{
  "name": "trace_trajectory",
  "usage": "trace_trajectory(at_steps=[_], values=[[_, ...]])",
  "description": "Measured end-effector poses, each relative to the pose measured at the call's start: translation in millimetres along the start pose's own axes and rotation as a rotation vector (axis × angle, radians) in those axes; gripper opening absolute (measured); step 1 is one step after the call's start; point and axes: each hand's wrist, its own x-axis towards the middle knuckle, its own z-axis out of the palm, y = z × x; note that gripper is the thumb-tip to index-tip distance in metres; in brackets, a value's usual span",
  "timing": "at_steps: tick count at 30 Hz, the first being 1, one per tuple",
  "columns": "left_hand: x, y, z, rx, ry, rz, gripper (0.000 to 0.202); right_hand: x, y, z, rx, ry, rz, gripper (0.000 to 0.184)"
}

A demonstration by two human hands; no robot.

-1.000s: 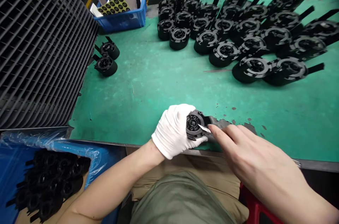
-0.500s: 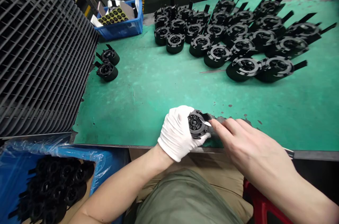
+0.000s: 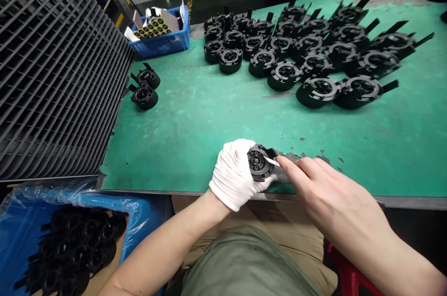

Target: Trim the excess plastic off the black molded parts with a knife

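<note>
My left hand (image 3: 233,175), in a white glove, is wrapped round a round black plastic part (image 3: 257,165) near the table's front edge. The part's open face, with rings and ribs inside, is turned up, and a dark tab sticks out at its upper right. My bare right hand (image 3: 323,189) is closed on a knife with a thin shiny blade (image 3: 271,161). The blade's tip reaches over the inner edge of the part's face. The handle is hidden under the right hand.
Several similar black parts (image 3: 284,74) stand in rows at the back right of the green table (image 3: 209,114). Two more (image 3: 145,95) stand at left by a grey rack (image 3: 66,77). A blue bin (image 3: 162,44) holds round stickers. Lower left, a plastic-lined blue crate (image 3: 139,221) holds more parts.
The blade has shifted slightly left and inward over the face of the part, and more of it shows. Both hands keep their grip. The view has turned slightly.
</note>
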Motion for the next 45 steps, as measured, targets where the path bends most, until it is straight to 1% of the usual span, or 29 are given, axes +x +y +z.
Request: trace_trajectory(at_steps=[4, 7, 10, 14, 16, 18, 21, 23, 25, 26, 28, 29, 31, 34, 36, 39, 41, 42, 44, 45], values=[[2.9, 3.6, -1.8, 0.005, 0.007, -0.001, 0.067, -3.1, 0.3, 2.6, -0.013, -0.015, 0.003, 0.062], [3.9, 4.9, -3.8, -0.014, -0.020, 0.004, 0.066, 1.0, -1.1, 3.2, -0.012, -0.033, 0.002, 0.057], [4.2, 4.4, -5.1, -0.017, -0.027, 0.014, 0.066, 6.2, -2.8, -0.3, -0.033, -0.013, -0.014, 0.052], [6.0, 4.3, -5.3, -0.047, -0.040, -0.008, 0.064, 8.9, -3.6, -2.9, -0.044, -0.026, -0.017, 0.046], [6.2, 5.6, -3.9, -0.069, -0.044, -0.018, 0.063, 8.4, -4.4, -1.1, -0.045, -0.063, -0.004, 0.048], [4.6, 6.7, -1.3, -0.073, -0.036, -0.028, 0.064, 6.8, -5.8, 1.8, -0.054, -0.098, 0.013, 0.053], [1.6, 2.3, 1.1, -0.047, -0.031, -0.040, 0.072, 0.1, -5.9, 4.5, -0.037, -0.081, 0.022, 0.061], [4.1, -8.1, -3.2, -0.039, -0.053, -0.012, 0.090, -8.5, -0.1, 4.6, 0.018, -0.049, 0.008, 0.067], [12.4, -23.4, -14.3, -0.068, -0.139, 0.074, 0.107, -18.2, 13.2, 5.0, 0.119, -0.024, 0.026, 0.069], [18.1, -31.4, -21.6, -0.102, -0.212, 0.141, 0.110, -21.9, 22.4, 5.9, 0.183, -0.027, 0.043, 0.067], [29.7, -44.5, -35.7, -0.174, -0.343, 0.270, 0.109, -24.3, 43.5, 9.7, 0.317, -0.044, 0.087, 0.056], [34.2, -48.3, -40.8, -0.193, -0.378, 0.316, 0.110, -22.6, 54.1, 12.4, 0.369, -0.059, 0.096, 0.050], [39.5, -49.9, -44.4, -0.189, -0.390, 0.349, 0.118, -14.3, 72.8, 18.5, 0.419, -0.070, 0.078, 0.041], [42.1, -44.2, -36.6, -0.132, -0.350, 0.301, 0.135, 2.6, 92.3, 26.6, 0.424, -0.123, 0.008, 0.037], [44.9, -42.5, -30.9, -0.114, -0.351, 0.281, 0.144, 12.0, 100.1, 30.7, 0.409, -0.163, -0.053, 0.038], [50.5, -47.3, -31.0, -0.166, -0.394, 0.306, 0.142, 21.6, 104.6, 34.6, 0.373, -0.168, -0.165, 0.042], [51.6, -51.8, -34.7, -0.213, -0.401, 0.321, 0.136, 24.9, 102.0, 34.1, 0.358, -0.144, -0.255, 0.037], [51.0, -53.3, -36.3, -0.223, -0.396, 0.322, 0.131, 25.4, 99.2, 32.6, 0.343, -0.128, -0.277, 0.036], [48.8, -54.3, -37.4, -0.218, -0.384, 0.319, 0.123, 24.7, 92.2, 27.0, 0.304, -0.118, -0.272, 0.038], [47.8, -54.0, -37.1, -0.211, -0.383, 0.319, 0.121, 23.9, 88.7, 23.3, 0.285, -0.137, -0.251, 0.043]])
